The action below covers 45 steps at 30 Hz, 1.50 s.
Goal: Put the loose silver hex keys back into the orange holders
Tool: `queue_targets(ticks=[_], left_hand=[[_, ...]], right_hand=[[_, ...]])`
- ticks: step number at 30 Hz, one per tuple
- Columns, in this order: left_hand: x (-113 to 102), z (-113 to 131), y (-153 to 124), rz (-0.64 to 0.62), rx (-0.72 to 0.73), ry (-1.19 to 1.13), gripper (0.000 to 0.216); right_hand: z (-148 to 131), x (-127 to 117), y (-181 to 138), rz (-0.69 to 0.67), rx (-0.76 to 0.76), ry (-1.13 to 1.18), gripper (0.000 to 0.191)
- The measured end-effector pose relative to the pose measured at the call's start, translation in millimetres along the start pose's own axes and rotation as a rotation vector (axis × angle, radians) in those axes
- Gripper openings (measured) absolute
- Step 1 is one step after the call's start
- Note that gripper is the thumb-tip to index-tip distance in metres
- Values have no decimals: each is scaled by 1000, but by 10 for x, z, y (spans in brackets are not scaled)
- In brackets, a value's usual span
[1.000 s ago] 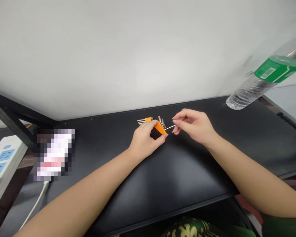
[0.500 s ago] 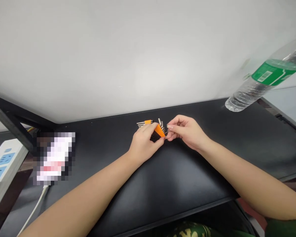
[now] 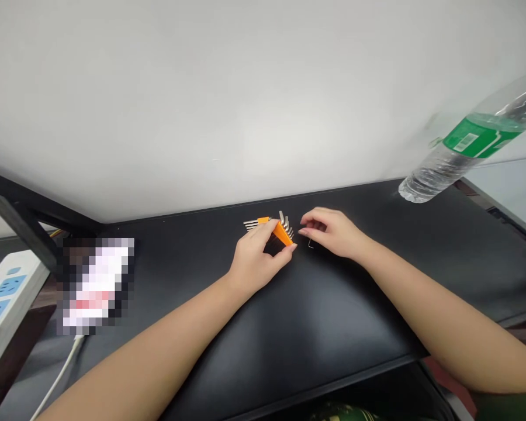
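Note:
My left hand (image 3: 255, 257) is closed around an orange and black hex key holder (image 3: 284, 235), with the thumb at its near end and the fingers over its top. Several silver hex keys (image 3: 283, 220) stick out of the holder, their bent ends to the right and their long shafts to the left. Just right of the holder, my right hand (image 3: 331, 231) has its thumb and forefinger apart, with nothing seen between them. A small thin hex key (image 3: 310, 244) shows on the black table under my right thumb; part of it is hidden by the hand.
A large water bottle (image 3: 447, 158) with a green label stands at the back right by the wall. At the left lie a blurred-out phone (image 3: 99, 280) with a white cable (image 3: 63, 371) and a white power strip (image 3: 9, 292). The black table's (image 3: 289, 351) front edge runs close to me.
My right hand has drawn slightly right from the holder and its fingertips have parted. The thin hex key it pinched at the holder now shows below the thumb. The left hand keeps its grip.

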<state>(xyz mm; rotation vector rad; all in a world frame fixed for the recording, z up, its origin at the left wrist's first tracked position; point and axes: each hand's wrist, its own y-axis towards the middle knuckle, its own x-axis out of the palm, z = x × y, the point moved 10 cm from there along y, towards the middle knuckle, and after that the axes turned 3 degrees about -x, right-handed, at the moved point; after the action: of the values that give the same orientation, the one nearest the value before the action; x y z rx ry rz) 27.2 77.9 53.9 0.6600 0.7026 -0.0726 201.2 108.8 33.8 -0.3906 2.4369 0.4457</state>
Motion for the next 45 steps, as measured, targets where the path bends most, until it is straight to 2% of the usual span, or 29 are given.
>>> queue_targets(ticks=[3,5,8,12,15,17,21,23,26,30,33,36,39,45], left_hand=[[-4,-18,5,4,-21,-18,35],[14,-32,9,-18,-40,-22,33],[31,-57,10,-32,-60,-23,32],[40,-80,3,-18,-53,-15,32],[34,-88,-3,-5,-45,-16,32],[18,-86,-5,10,-39,-25,33],[-9,-66,-5,35,-17,-38,37],[-12,-56,-2,43,-13,-37,40],[-9,-48,7,43,-21,-55,44],[-21,-30,11,55,-13,-56,44],[-9,-37,6,46,-14,-51,43],[15,-68,3,29,-42,-54,44],[20,-74,5,25,-57,-62,43],[16,-43,7,23,-38,-84,44]], right_hand=[[-40,-24,-25,-131,-164,-383,25],[-62,44,-49,-222,-190,-529,25],[-120,144,-70,-292,-140,-695,15],[-145,190,-115,-337,-42,-788,15],[-104,130,-130,-318,31,-662,17],[-118,59,-111,-240,49,-473,16],[-143,-23,-93,-41,116,229,8],[-168,16,-103,9,135,542,18],[-224,87,-111,36,124,742,34],[-221,97,-107,125,109,810,28],[-185,86,-116,175,130,767,22],[-221,78,-126,140,108,668,20],[-316,34,-134,95,20,587,17],[-426,-27,-134,66,-66,514,13]])
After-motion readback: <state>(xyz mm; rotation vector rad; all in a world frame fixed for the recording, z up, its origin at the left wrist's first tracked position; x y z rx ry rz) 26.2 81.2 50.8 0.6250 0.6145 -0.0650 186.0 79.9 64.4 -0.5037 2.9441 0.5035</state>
